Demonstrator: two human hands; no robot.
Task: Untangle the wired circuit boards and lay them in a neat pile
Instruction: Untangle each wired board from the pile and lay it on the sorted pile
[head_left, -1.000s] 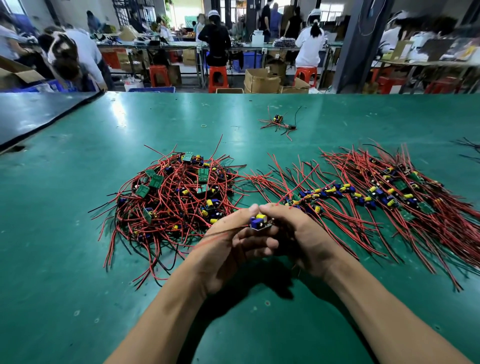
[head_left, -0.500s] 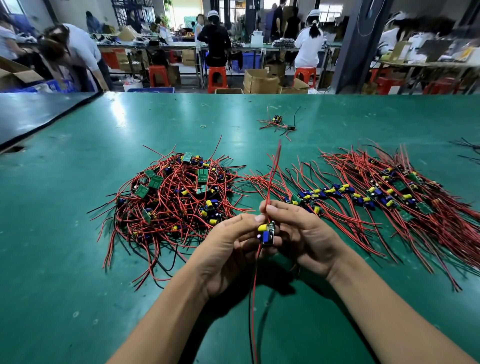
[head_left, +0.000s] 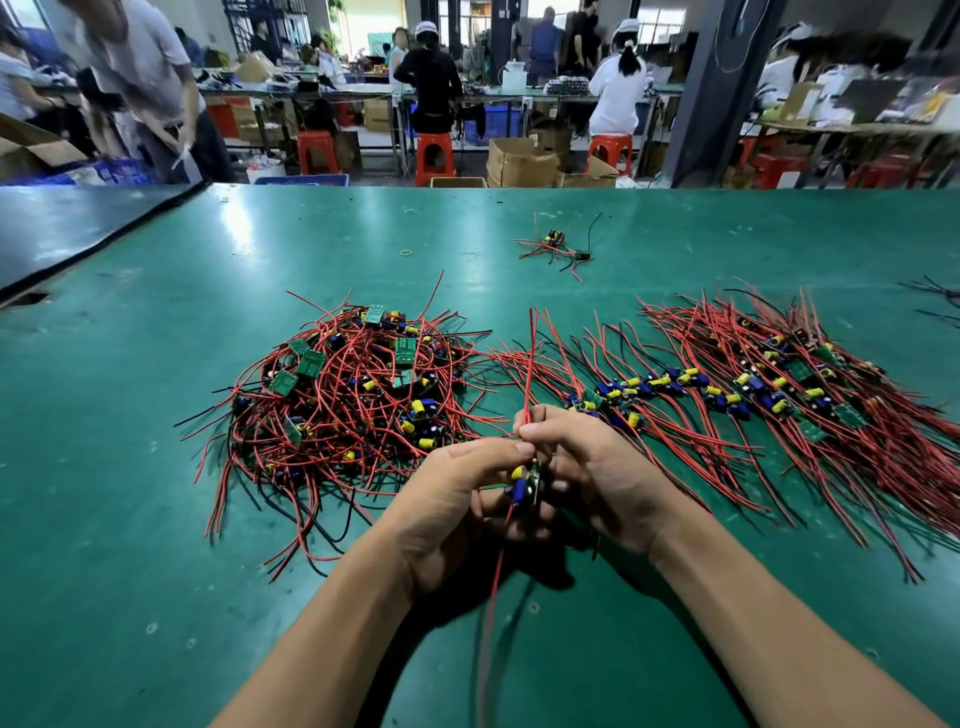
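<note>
- Since a second ago: circuit board (head_left: 523, 486) stands on edge, no longer flat; its red wire (head_left: 529, 374) runs up and away, and a second lead hangs toward the near edge of the bench (head_left: 130, 545).
- Thumb and curled fingers (head_left: 491, 503) of the left hand (head_left: 452, 514) pinch the board from the left.
- Fingers of the right hand (head_left: 597, 478) pinch the red wire just above the board.
- Board sits between both hands, above the bench, toward the middle of its near edge.
- Left of the hands: tangled heap (head_left: 353, 400). Right: combed-out row (head_left: 753, 395).
- Toward the far edge: small stray bundle (head_left: 553, 245).
</note>
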